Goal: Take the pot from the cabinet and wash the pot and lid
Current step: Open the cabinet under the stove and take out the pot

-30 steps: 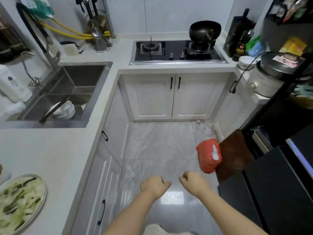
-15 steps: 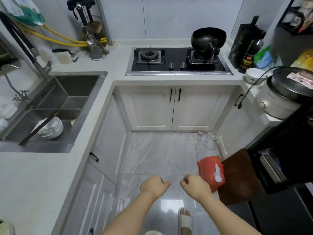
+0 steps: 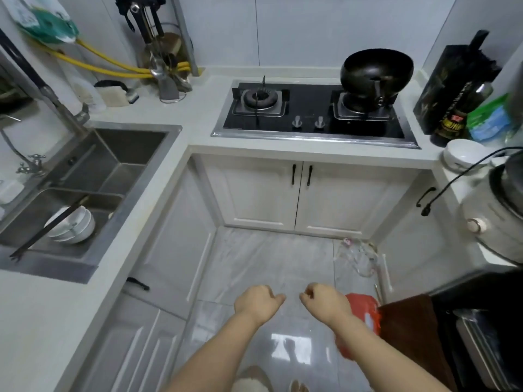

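Observation:
My left hand (image 3: 256,304) and my right hand (image 3: 325,302) hang side by side over the grey floor, both loosely curled and holding nothing. Ahead of them the white double-door cabinet (image 3: 300,196) under the gas hob (image 3: 311,111) stands closed, with two black handles at its middle. A black wok (image 3: 376,72) sits on the hob's right burner. The steel sink (image 3: 85,176) lies at the left, with stacked white bowls (image 3: 75,227) and dark chopsticks in its near basin. No pot or lid shows outside a cabinet.
A red bag (image 3: 363,315) lies on the floor beside my right wrist, next to a brown cloth (image 3: 407,321). A rice cooker (image 3: 498,216) with a dangling cord stands on the right counter. Bottles, a white bowl (image 3: 464,157) and a utensil rack (image 3: 161,58) line the back.
The view has moved forward toward the hob and its cabinet, and the plate of greens has left the frame. Both hands stay curled and close together.

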Tool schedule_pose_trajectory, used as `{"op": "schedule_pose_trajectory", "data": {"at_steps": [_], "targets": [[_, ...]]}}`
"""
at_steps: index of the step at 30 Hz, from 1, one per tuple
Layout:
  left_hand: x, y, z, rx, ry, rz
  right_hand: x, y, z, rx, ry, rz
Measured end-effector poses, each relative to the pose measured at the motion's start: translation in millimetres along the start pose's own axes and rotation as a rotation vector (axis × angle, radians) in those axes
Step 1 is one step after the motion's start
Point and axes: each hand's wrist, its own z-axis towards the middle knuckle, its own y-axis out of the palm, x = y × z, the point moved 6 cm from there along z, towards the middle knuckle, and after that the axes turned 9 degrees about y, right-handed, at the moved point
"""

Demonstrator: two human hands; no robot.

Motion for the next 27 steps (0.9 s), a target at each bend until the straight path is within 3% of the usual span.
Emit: {"op": "schedule_pose_trajectory", "data": {"at_steps": [12, 27], "targets": [[-8, -73, 101, -0.022, 0.032, 0.045, -43, -42, 85, 0.022, 0.072, 0.066], [28, -153, 218, 0.025, 0.082, 0.006, -80, -107, 189, 0.096, 0.131, 0.159]]}}
